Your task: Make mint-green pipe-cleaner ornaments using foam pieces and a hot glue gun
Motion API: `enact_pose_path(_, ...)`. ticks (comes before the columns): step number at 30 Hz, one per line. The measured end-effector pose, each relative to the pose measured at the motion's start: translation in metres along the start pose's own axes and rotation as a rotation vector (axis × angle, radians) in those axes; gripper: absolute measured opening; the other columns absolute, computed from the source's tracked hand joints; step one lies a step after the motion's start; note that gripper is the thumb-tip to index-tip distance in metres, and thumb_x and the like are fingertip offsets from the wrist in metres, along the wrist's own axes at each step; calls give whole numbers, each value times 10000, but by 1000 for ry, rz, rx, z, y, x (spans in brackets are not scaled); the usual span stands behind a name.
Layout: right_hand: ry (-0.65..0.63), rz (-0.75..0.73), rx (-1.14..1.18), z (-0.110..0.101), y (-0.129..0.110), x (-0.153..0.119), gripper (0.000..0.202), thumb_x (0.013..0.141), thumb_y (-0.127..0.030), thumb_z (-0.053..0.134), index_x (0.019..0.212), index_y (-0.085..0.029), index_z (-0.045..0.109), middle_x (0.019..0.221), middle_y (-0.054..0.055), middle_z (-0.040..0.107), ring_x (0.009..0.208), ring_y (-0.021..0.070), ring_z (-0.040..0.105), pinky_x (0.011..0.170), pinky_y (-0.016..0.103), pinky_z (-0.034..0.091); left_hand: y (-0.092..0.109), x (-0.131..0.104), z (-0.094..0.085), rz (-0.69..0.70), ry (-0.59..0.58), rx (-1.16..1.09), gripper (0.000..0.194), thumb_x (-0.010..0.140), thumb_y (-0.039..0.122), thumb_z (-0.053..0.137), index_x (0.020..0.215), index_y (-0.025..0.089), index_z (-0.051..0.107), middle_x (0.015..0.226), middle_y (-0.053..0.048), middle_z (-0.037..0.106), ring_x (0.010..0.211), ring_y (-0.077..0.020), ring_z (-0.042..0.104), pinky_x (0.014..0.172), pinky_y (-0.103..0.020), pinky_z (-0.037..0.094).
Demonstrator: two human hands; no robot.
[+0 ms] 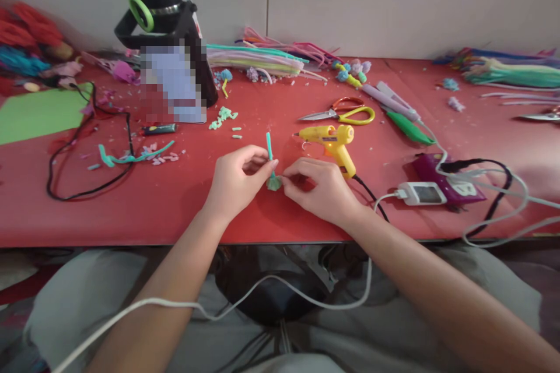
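Between my two hands, over the red table, a teal pipe cleaner stands roughly upright with a small green fuzzy piece at its lower end. My left hand pinches the stem between thumb and fingers. My right hand has its thumb and index finger pressed together at the right side of the fuzzy piece, and its fingertips touch it. Just behind my right hand lies a yellow glue gun. Scissors with a red and a yellow handle rest farther back.
A black bottle holder with a phone stands at the back left. Pipe cleaner bundles line the wall. On the right are a purple box, a white plugged device and loose cables. A white cable crosses below the table edge.
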State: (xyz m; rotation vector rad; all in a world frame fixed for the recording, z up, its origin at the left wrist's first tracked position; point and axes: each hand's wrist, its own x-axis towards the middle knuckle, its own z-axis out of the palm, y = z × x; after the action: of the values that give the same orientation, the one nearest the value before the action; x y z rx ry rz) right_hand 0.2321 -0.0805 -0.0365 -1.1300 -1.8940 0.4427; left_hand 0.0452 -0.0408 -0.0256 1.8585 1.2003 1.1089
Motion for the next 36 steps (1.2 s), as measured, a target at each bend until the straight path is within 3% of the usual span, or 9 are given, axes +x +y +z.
enact_pose_path(7,-11,-41,12,-1,1,0,105,849,-113,608,814,-205,644,790,23,681,681,147,610,673,292,515,-1,0,0,-18,-7,-38,152,833,331,781,848,201,705,821,-37,776,791,-199,750,728,-281,612)
enact_pose_path(15,-33,-120,4,-3,0,1,134,908,-120,562,850,-223,626,842,32,693,756,158,650,748,308,539,-2,2,-3,-55,-13,-130,200,818,369,806,859,190,726,837,-54,789,803,-217,761,725,-296,627)
enact_pose_path(28,-67,-183,-97,-4,0,0,155,916,-100,552,871,-226,630,876,51,704,820,188,661,785,334,550,-1,1,-1,-58,2,-109,223,810,391,816,836,190,722,813,-53,784,790,-224,764,702,-299,633)
enact_pose_path(33,-98,-233,-212,-4,0,-1,186,943,-109,535,876,-222,667,903,76,706,831,214,653,789,372,553,-3,2,-1,-40,14,-112,185,813,352,819,845,196,724,815,-42,785,778,-213,764,698,-290,626)
enact_pose_path(36,-42,-209,-210,-3,-2,-3,166,942,-130,554,877,-215,681,920,89,707,850,225,667,795,385,561,-1,2,-3,-17,43,-91,145,826,315,812,839,198,725,805,-29,782,760,-195,760,695,-272,616)
